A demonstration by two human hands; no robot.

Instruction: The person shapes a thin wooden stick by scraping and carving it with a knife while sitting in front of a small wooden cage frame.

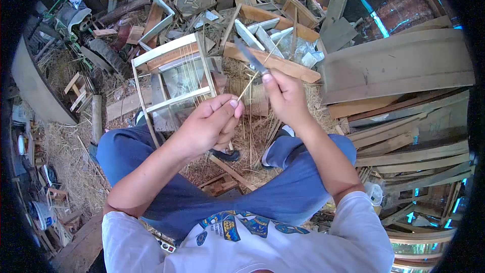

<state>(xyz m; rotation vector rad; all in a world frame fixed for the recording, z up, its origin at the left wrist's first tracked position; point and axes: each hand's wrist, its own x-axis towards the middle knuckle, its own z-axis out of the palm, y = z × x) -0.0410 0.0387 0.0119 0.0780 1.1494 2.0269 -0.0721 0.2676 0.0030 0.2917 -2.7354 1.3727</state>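
Observation:
My left hand [214,121] is closed, pinching the lower end of a thin straw-coloured stalk [247,87] between thumb and fingers. The stalk slants up and right, passing by the knife. In my right hand [288,96] is a knife [251,56], its grey blade pointing up and left. Blade and stalk cross just above my right thumb; whether they touch I cannot tell. Left of my hands stands a light wooden stool frame [174,102] with several pale strands [189,71] stretched across its open part. My left forearm partly covers its lower end.
A wooden box [275,60] with light offcuts lies beyond my hands. Stacked boards [419,156] and a wide curved panel [394,65] are at right. Loose straw [91,154] covers the ground. A wheeled machine [76,25] stands far left. A wood strip [232,172] lies between my legs.

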